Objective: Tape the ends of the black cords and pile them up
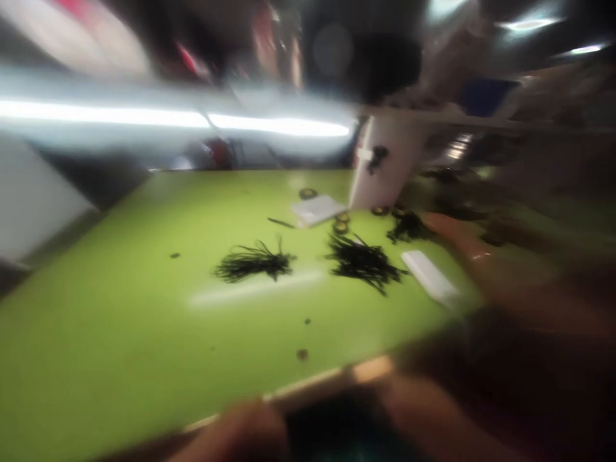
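Note:
My left hand is at the bottom of the view, by the near edge of the green table. Right of it, also low at the table edge, is my right hand. Both are dark and smeared by motion, so their fingers and anything in them cannot be made out. Beyond them on the table lie a bundle of looped black cords and a second, denser bundle of black strands. A small dark piece lies nearest the hands.
At the right, another person's arm reaches over the table beside a dark clump and a white oblong object. Farther back are a white pad, several dark-and-yellow rings and an upright pale panel.

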The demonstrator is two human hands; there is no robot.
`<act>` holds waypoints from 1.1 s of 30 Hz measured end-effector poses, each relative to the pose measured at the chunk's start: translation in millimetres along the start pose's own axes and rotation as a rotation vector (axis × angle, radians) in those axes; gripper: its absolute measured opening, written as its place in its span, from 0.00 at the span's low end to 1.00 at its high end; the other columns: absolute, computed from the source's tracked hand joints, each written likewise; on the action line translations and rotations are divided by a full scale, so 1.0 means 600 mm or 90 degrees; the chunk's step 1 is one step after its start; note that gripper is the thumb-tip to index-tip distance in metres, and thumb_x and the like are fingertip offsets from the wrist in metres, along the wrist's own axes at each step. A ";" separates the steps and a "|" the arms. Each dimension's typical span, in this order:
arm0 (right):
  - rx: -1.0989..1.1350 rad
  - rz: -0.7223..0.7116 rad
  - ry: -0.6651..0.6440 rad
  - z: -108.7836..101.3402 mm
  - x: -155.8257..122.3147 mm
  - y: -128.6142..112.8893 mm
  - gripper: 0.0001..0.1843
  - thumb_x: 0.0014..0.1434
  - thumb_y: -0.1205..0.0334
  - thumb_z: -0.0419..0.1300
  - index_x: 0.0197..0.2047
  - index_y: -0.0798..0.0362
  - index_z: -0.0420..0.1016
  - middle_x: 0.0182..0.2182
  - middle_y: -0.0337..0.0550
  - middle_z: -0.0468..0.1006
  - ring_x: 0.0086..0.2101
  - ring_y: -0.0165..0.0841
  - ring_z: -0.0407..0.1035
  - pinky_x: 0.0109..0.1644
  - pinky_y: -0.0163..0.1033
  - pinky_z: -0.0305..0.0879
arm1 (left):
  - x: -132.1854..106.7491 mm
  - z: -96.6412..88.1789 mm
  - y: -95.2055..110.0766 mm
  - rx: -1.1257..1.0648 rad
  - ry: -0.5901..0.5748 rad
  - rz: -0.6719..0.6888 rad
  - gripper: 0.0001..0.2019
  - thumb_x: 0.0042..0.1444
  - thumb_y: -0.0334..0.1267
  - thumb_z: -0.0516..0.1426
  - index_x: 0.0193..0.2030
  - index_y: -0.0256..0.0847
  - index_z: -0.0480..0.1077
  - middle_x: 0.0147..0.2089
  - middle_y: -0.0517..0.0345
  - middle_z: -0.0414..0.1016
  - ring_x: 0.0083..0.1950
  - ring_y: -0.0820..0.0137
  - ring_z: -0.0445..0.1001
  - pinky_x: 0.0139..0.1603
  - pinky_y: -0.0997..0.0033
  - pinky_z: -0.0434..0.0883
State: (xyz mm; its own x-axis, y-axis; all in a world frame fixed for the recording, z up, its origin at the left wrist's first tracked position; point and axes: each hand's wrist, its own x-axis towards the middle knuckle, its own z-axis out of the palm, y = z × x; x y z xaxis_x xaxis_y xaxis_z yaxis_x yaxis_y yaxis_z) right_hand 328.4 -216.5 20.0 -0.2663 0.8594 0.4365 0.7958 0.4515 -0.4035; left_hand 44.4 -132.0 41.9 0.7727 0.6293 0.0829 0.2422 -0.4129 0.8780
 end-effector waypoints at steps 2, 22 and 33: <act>0.013 -0.009 0.016 0.009 0.030 0.030 0.15 0.63 0.60 0.56 0.49 0.31 0.74 0.40 0.38 0.80 0.39 0.41 0.76 0.35 0.45 0.76 | 0.013 -0.015 -0.006 0.002 0.068 -0.033 0.08 0.52 0.41 0.59 0.29 0.45 0.79 0.23 0.55 0.75 0.25 0.68 0.72 0.26 0.70 0.68; -0.133 0.206 0.161 0.022 0.276 0.251 0.13 0.59 0.61 0.57 0.42 0.56 0.80 0.40 0.51 0.80 0.42 0.39 0.74 0.51 0.46 0.68 | 0.101 -0.102 -0.159 -0.129 0.453 -0.222 0.14 0.43 0.49 0.66 0.32 0.41 0.79 0.30 0.57 0.81 0.32 0.65 0.76 0.33 0.72 0.71; -0.096 0.005 -0.091 0.188 0.449 0.156 0.12 0.62 0.68 0.55 0.42 0.53 0.80 0.40 0.48 0.81 0.41 0.37 0.73 0.47 0.42 0.67 | 0.111 -0.088 -0.167 -0.207 0.370 -0.193 0.11 0.50 0.44 0.62 0.28 0.38 0.73 0.24 0.61 0.72 0.22 0.75 0.64 0.22 0.77 0.61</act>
State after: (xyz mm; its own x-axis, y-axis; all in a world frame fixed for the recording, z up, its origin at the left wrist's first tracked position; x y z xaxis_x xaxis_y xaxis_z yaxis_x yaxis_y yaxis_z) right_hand 269.7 84.2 9.2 -0.3251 0.8930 0.3111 0.8680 0.4124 -0.2766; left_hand 40.4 -14.0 -15.4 0.2410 0.9701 -0.0282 0.1392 -0.0058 0.9902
